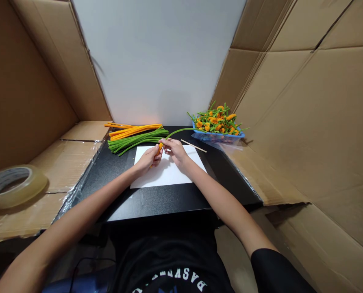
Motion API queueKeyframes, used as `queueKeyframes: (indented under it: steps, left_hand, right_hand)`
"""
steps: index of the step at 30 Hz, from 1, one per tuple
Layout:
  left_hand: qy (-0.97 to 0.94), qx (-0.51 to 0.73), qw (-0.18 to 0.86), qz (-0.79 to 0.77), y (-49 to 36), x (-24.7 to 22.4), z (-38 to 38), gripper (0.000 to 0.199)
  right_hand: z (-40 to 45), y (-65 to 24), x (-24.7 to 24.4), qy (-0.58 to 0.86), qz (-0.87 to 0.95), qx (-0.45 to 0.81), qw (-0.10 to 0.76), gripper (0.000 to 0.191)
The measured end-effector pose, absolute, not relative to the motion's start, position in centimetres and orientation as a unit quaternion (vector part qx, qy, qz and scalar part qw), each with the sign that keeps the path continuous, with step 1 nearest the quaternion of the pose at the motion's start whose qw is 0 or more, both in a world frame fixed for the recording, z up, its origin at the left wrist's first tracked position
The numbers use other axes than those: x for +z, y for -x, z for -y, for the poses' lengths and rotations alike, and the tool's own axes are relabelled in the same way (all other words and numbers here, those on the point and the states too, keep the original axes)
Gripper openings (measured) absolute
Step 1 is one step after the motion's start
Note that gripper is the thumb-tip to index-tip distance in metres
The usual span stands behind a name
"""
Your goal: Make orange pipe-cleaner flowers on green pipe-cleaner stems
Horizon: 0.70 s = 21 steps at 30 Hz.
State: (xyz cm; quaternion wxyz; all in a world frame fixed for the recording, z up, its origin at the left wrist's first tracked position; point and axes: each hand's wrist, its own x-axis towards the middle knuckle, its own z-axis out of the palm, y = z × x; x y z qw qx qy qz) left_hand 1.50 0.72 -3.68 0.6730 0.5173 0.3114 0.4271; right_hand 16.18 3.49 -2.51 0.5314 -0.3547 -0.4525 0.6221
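Observation:
Over a white sheet of paper (169, 175), my left hand (149, 158) is closed around an orange pipe cleaner piece (160, 147), with much of it hidden by the fingers. My right hand (175, 151) pinches a green pipe cleaner (181, 130) close beside the orange piece. The green length arcs up and away to the right, toward the blue basket. Whether the green and orange parts are joined is hidden by my fingertips. Behind my hands lie a bundle of green pipe cleaners (135, 140) and a bundle of orange pipe cleaners (135, 130).
A blue basket (220, 137) at the back right holds several orange and green pipe cleaner flowers (219, 120). A thin wooden stick (193, 145) lies beside the paper. Clear tape (19, 185) rests on cardboard at left. Cardboard walls (315, 106) flank the black table (157, 203).

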Motion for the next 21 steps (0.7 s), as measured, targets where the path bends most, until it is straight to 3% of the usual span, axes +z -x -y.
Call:
queueKeyframes:
  steps: [21]
  left_hand:
    - [-0.503,0.409,0.695,-0.311,-1.68,-3.76,-0.45,0.048]
  right_hand:
    - [-3.35,-16.23,-2.34,0.364,0.454,0.608,0.541,0.042]
